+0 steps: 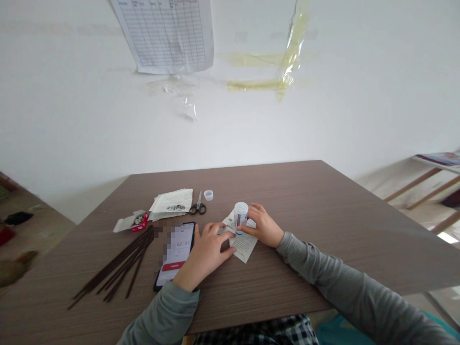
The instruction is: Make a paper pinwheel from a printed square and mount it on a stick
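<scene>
A small white plastic bottle (240, 214) with a printed label stands upright on a piece of printed paper (246, 246). My right hand (265, 227) is around the bottle's right side, thumb in front and fingers behind. On the left, my left hand (207, 250) rests with its fingers apart, the fingertips at the left edge of the paper beside the bottle's base. Just left of that hand lies a phone (177, 254) whose screen reads 02:51. Part of the paper is hidden under the bottle and my fingers.
A stack of printed papers (171, 202), black-handled scissors (198, 207) and a small white cap (208, 195) lie farther back. An opened red-and-white box (139, 221) holds small metallic pieces. Several dark thin strips (118, 261) fan out at the left. A wall (230, 139) rises behind the table.
</scene>
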A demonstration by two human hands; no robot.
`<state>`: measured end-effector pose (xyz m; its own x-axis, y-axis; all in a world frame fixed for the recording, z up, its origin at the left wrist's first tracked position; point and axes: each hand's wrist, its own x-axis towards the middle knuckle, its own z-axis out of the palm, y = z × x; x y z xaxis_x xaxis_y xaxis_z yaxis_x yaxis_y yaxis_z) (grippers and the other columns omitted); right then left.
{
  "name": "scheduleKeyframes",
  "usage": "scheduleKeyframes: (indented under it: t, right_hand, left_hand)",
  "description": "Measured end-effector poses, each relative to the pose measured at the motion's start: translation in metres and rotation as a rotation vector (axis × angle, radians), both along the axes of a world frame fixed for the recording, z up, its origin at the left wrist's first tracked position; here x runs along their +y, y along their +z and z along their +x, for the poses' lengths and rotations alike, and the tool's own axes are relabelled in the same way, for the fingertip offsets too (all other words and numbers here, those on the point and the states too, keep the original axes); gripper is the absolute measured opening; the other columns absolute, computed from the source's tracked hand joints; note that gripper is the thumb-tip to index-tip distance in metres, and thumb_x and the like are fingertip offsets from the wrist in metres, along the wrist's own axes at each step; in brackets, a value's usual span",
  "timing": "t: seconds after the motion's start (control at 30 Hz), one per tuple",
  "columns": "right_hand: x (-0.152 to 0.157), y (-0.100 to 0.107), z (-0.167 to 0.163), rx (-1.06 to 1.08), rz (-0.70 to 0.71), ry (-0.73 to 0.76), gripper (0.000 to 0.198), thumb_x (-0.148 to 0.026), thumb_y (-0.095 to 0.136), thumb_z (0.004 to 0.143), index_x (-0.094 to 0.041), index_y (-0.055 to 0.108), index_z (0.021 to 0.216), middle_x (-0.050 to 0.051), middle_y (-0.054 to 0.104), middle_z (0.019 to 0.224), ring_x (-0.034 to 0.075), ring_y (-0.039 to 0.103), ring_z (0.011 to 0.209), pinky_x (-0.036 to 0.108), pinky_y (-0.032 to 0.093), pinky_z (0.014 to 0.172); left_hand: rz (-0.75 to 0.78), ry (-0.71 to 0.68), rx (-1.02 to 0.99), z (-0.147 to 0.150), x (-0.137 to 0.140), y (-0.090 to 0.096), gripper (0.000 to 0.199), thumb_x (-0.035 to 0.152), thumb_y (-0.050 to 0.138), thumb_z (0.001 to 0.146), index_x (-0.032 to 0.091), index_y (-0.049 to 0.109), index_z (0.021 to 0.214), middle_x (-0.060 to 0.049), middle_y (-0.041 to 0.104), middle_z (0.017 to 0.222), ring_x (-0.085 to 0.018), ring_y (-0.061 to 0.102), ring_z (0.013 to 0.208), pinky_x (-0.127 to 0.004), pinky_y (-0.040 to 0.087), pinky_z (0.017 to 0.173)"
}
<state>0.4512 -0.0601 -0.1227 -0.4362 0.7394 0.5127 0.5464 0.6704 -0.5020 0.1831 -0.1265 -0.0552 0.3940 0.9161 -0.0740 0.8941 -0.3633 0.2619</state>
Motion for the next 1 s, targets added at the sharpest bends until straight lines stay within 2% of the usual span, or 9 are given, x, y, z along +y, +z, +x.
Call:
scheduleKeyframes:
  t: [0.3, 0.5, 0.73, 0.83, 0.9, 1.0]
  right_hand:
    - [-0.004, 0.004, -0.004, -0.057, 0.018, -0.046, 0.017, -0.041, 0.098, 0.118, -0.029, 0.086, 0.114, 0.007, 0.094, 0.120, 0.035, 0.090, 0.119, 0.070, 0.056, 0.145]
    - [-0.003, 0.004, -0.003, -0.027, -0.025, -0.040, 0.019, -0.039, 0.099, 0.117, -0.029, 0.084, 0.110, 0.007, 0.094, 0.121, 0.035, 0.090, 0.121, 0.070, 0.054, 0.147]
    - [0.002, 0.001, 0.000, 0.127, -0.059, -0.031, 0.031, -0.055, 0.101, 0.114, -0.031, 0.085, 0.103, 0.005, 0.091, 0.108, 0.035, 0.088, 0.113, 0.078, 0.050, 0.148]
    - [0.005, 0.000, 0.001, 0.215, -0.051, -0.054, 0.032, -0.059, 0.103, 0.111, -0.033, 0.088, 0.100, 0.006, 0.092, 0.105, 0.037, 0.088, 0.112, 0.075, 0.055, 0.144]
    - [0.006, 0.002, 0.003, 0.264, -0.059, -0.094, 0.032, -0.059, 0.105, 0.108, -0.032, 0.089, 0.098, 0.008, 0.092, 0.104, 0.038, 0.087, 0.110, 0.070, 0.063, 0.136]
    - [0.005, 0.007, 0.007, 0.317, -0.089, -0.174, 0.024, -0.052, 0.106, 0.104, -0.031, 0.097, 0.110, 0.011, 0.095, 0.111, 0.042, 0.088, 0.115, 0.066, 0.067, 0.127]
  left_hand:
    - [0.009, -0.010, 0.000, -0.001, 0.002, -0.004, 0.038, 0.040, 0.092, 0.116, 0.041, 0.097, 0.154, -0.013, 0.081, 0.181, -0.054, 0.064, 0.177, -0.099, 0.035, 0.153]
    - [0.012, -0.016, -0.019, -0.002, 0.002, -0.005, 0.037, 0.041, 0.092, 0.116, 0.040, 0.097, 0.152, -0.014, 0.081, 0.181, -0.054, 0.063, 0.177, -0.099, 0.032, 0.153]
    - [0.019, -0.025, -0.057, -0.006, 0.004, -0.009, 0.036, 0.042, 0.091, 0.115, 0.039, 0.098, 0.150, -0.014, 0.081, 0.179, -0.052, 0.064, 0.174, -0.097, 0.035, 0.152]
    - [0.012, -0.030, -0.057, -0.006, 0.004, -0.008, 0.035, 0.041, 0.090, 0.116, 0.039, 0.098, 0.150, -0.014, 0.081, 0.179, -0.051, 0.064, 0.174, -0.097, 0.034, 0.153]
    - [-0.005, -0.022, -0.043, -0.005, 0.003, -0.005, 0.037, 0.040, 0.089, 0.116, 0.039, 0.097, 0.152, -0.014, 0.080, 0.181, -0.052, 0.062, 0.176, -0.099, 0.032, 0.153]
    - [-0.023, -0.010, -0.021, -0.003, 0.000, 0.001, 0.039, 0.039, 0.089, 0.117, 0.040, 0.097, 0.155, -0.014, 0.078, 0.183, -0.054, 0.061, 0.178, -0.099, 0.031, 0.153]
